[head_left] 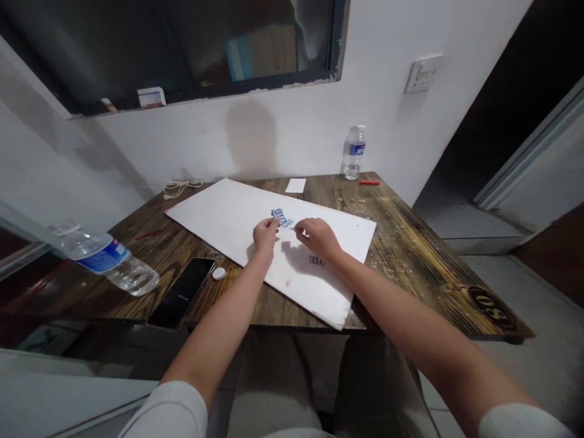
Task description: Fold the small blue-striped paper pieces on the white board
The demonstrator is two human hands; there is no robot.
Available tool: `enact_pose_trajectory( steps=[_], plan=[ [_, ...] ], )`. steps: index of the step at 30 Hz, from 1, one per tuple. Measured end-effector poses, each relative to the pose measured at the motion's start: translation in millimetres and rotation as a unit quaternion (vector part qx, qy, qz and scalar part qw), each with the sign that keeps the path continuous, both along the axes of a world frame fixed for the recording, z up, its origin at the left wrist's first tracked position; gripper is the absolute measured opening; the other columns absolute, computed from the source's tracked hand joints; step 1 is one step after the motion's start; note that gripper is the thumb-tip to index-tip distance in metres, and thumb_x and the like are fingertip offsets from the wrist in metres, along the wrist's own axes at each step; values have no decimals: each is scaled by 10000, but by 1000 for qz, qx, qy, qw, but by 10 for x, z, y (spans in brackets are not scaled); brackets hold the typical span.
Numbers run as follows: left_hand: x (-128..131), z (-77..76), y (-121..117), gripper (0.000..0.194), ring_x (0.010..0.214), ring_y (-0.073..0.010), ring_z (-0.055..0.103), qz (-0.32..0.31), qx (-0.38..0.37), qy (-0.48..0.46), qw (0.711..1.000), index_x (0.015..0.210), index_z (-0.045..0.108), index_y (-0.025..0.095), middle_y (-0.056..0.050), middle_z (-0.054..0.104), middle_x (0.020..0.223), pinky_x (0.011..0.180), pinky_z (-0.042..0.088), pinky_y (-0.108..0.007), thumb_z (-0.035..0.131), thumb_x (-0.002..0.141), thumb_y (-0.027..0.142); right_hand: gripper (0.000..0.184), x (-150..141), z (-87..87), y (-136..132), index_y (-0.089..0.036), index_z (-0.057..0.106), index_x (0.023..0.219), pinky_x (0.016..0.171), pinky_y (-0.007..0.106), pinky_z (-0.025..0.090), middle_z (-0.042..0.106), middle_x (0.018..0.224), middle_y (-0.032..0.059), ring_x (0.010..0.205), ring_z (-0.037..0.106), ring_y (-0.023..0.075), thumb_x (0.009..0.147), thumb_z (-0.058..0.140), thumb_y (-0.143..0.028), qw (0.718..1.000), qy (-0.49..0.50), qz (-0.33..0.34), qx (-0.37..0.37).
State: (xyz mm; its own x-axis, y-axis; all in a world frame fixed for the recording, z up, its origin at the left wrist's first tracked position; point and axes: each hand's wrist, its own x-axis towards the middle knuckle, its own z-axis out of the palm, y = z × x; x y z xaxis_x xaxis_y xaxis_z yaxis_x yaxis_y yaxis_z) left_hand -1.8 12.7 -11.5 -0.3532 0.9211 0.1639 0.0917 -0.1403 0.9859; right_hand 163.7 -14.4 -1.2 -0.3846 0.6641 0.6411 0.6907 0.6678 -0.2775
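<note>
A small white cutout with blue outlined boxes (285,221) sits at the fingertips of my left hand (264,237), which is closed in a pinch on it. Just right of the cutout, my right hand (316,234) has its thumb and fingers pinched together; what they hold, if anything, is too small to tell. Both hands are over a large white board (219,210) that lies at an angle on the table. Near my right wrist, a row of small dark-outlined boxes (316,260) shows on the board, partly covered by my forearm.
On the wooden table (410,267) are a phone (182,292), a white cap (219,274) and a lying water bottle (109,258) at left. A white paper (295,185), an upright bottle (354,153), a red stick-like item (369,182) and a coiled cable (182,187) are at the back.
</note>
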Motion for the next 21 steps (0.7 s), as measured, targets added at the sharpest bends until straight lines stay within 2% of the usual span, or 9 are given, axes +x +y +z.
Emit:
enact_pose_trajectory(
  steps=[2, 4, 7, 15, 21],
  plan=[
    [21, 13, -20, 292, 600, -108, 489, -26, -5, 12, 1000, 661, 639, 165, -2, 580, 610, 541, 363, -217, 701, 657, 450, 172, 77, 18, 21, -185, 637, 868, 742, 300, 388, 688, 808, 62, 744, 584, 186, 882, 472, -140, 996, 71, -43, 22],
    [55, 29, -46, 285, 598, -105, 498, -63, -7, 22, 998, 650, 647, 162, 0, 586, 600, 567, 374, -221, 717, 646, 439, 179, 125, 28, 34, -183, 629, 868, 755, 307, 392, 680, 797, 65, 748, 583, 194, 889, 455, -145, 993, 89, -60, 45],
    [103, 54, -82, 303, 577, -104, 493, -107, -12, 27, 994, 664, 664, 161, -2, 593, 592, 555, 365, -227, 738, 632, 452, 183, 130, 20, 45, -169, 630, 852, 748, 324, 378, 677, 797, 87, 744, 567, 209, 888, 453, -139, 996, 41, -47, 57],
    [117, 43, -98, 372, 530, -87, 451, -163, -18, 25, 986, 723, 681, 164, -8, 606, 624, 502, 316, -234, 743, 642, 522, 202, 130, 19, 75, -133, 662, 874, 768, 351, 379, 672, 838, 127, 777, 543, 229, 900, 462, -116, 996, -67, -25, 52],
    [134, 41, -98, 318, 572, -108, 494, -147, -13, 43, 988, 683, 671, 161, -9, 602, 613, 532, 357, -239, 746, 634, 466, 221, 175, 51, 87, -157, 698, 898, 819, 363, 396, 683, 874, 129, 841, 566, 225, 930, 479, -154, 996, -73, 28, 33]
  ],
)
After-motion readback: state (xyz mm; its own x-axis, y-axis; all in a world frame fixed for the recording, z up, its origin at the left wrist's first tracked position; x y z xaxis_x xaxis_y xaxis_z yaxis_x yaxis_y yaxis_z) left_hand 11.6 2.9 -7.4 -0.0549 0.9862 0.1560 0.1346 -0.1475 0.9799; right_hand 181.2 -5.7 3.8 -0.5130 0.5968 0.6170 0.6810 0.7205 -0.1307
